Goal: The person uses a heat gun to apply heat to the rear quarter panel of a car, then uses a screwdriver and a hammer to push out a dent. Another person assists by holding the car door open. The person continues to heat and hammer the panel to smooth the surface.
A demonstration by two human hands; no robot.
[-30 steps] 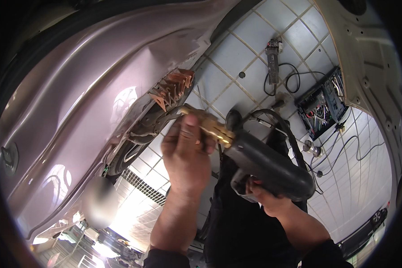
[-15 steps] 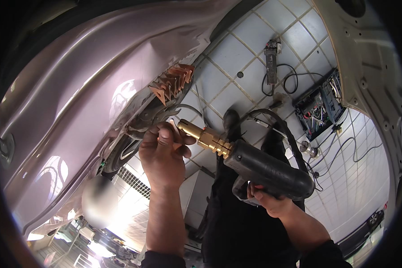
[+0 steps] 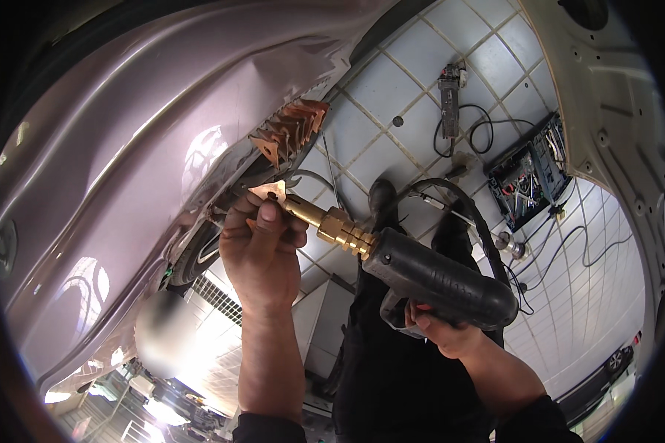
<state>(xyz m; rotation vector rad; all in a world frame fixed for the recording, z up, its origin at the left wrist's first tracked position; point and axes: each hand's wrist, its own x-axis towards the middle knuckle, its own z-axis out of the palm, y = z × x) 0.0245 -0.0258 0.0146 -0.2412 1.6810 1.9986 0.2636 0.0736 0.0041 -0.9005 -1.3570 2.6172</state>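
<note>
My right hand [image 3: 449, 334] is wrapped round the handle of a black welding gun [image 3: 443, 284], its brass nozzle [image 3: 336, 227] pointing up and left. Between the thumb and fingers of my left hand [image 3: 260, 258] is a small, shiny copper tab [image 3: 267, 191], right at the slotted tip of the nozzle. Whether the tab sits in the slot or only touches it, I cannot make out. Just beyond, a row of several copper tabs [image 3: 292, 131] stands along the lower edge of a dented, pinkish car panel [image 3: 177, 103].
A black cable [image 3: 469, 207] runs from the gun past my legs. On the tiled floor lie an angle grinder [image 3: 449, 100] with its cord and an opened toolbox [image 3: 528, 173]. A beige metal panel [image 3: 609, 111] rises at the right. A wheel [image 3: 199, 258] shows below the car panel.
My left hand has shifted slightly left, and the copper tab has turned so its bright flat face shows. The gun has moved a little left with it.
</note>
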